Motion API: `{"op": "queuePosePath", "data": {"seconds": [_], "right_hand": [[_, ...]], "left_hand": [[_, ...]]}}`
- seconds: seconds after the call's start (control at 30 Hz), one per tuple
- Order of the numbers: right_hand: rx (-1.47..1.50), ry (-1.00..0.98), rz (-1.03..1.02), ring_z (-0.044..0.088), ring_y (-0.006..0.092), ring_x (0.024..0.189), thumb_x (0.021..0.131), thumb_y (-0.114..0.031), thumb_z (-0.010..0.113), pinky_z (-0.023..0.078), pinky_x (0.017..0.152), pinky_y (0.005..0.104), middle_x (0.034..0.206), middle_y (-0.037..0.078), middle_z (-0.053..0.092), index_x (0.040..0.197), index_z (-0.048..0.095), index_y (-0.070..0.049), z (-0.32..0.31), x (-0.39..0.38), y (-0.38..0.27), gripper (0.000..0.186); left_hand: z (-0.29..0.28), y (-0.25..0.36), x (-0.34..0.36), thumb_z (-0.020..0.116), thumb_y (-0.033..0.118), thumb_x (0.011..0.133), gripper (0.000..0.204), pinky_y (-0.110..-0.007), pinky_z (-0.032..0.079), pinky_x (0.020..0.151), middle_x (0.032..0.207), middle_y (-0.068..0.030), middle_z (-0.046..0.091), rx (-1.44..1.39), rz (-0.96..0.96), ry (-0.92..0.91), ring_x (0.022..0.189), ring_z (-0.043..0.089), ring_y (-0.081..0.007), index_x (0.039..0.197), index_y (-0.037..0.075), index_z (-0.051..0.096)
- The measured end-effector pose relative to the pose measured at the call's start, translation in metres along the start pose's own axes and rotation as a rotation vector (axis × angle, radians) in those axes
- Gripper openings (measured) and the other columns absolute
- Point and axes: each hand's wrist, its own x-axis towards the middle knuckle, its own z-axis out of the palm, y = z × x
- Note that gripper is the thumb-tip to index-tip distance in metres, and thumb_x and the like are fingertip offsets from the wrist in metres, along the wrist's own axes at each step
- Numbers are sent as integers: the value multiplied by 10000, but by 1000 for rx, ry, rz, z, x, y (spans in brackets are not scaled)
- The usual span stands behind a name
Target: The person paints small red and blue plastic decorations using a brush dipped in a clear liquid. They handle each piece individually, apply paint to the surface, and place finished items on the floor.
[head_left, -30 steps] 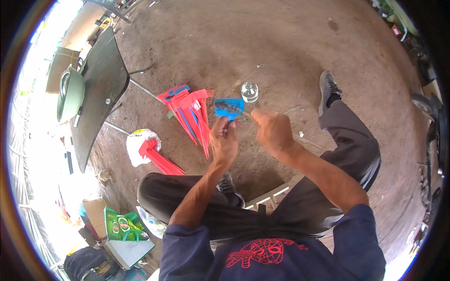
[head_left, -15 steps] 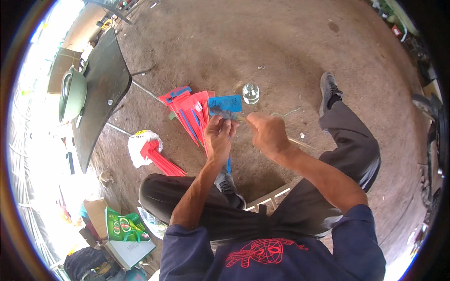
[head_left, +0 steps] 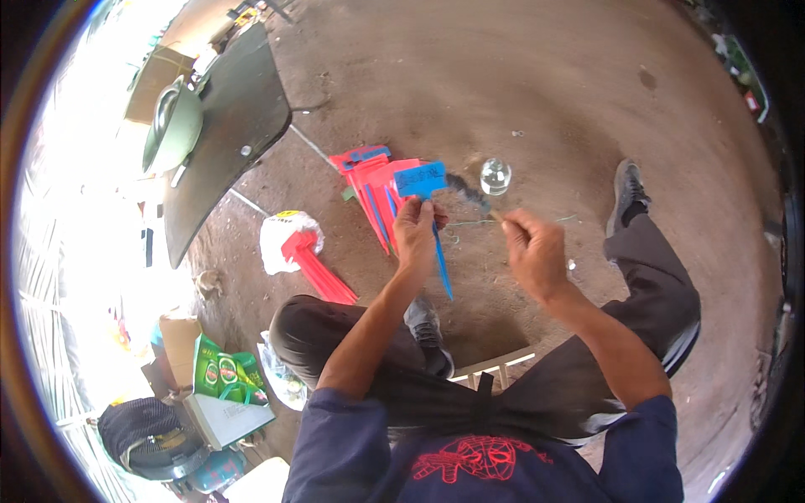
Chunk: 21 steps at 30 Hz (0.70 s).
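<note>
A blue T-shaped plant label with dark writing on its flat head is upright in my left hand, its pointed stem hanging below the fingers. My right hand is closed on the handle of a brush with dark, motion-blurred bristles. The brush tip is just right of the label's head, apart from it. Beyond my hands a small clear glass jar stands on the ground. Left of the label, a pile of red plant labels lies with a few blue ones among them.
More red labels lie on a white plastic bag at the left. A dark low table bears a pale green basin. Cartons, a green bag and a black mesh item are at the lower left.
My right hand has drawn the brush off the label's head, to the right. The label's writing and stem now show more fully. The whole view has shifted.
</note>
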Motion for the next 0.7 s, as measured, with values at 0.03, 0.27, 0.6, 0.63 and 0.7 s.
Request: {"op": "queuePosePath", "data": {"seconds": [0.03, 0.27, 0.6, 0.63, 0.7], "right_hand": [[44, -7, 28, 633, 261, 599, 893, -56, 630, 469, 550, 356, 709, 174, 646, 891, 675, 0, 2, 3, 0, 72], [86, -28, 120, 562, 138, 560, 886, -17, 627, 422, 516, 301, 639, 94, 601, 869, 665, 46, -3, 5, 5, 75], [45, -81, 216, 523, 84, 569, 898, -24, 624, 396, 506, 267, 635, 42, 560, 896, 658, 47, 0, 1, 29, 79], [41, -88, 227, 521, 83, 570, 899, -23, 623, 396, 506, 265, 637, 43, 561, 897, 657, 48, -1, 1, 30, 80], [32, -101, 247, 518, 81, 571, 902, -22, 620, 394, 505, 262, 642, 46, 565, 900, 656, 51, -1, 1, 30, 81]], "left_hand": [[-15, -16, 7, 520, 159, 1015, 163, -258, 498, 659, 823, -48, 657, 133, -41, 45, 717, 618, -118, 919, 46, 587], [-84, -160, 60, 618, 111, 888, 127, -373, 495, 637, 733, -90, 631, 725, -116, 349, 684, 633, -223, 889, -16, 608], [-95, -137, 195, 626, 114, 819, 162, -424, 507, 734, 862, -170, 660, 732, -32, 467, 855, 658, -307, 937, 5, 617], [-96, -137, 205, 629, 135, 823, 197, -441, 507, 791, 933, -185, 666, 892, 93, 632, 945, 650, -335, 976, 12, 616], [-106, -146, 193, 634, 172, 829, 244, -462, 494, 847, 984, -194, 659, 1092, 50, 697, 1018, 617, -368, 1018, 21, 607]]}}
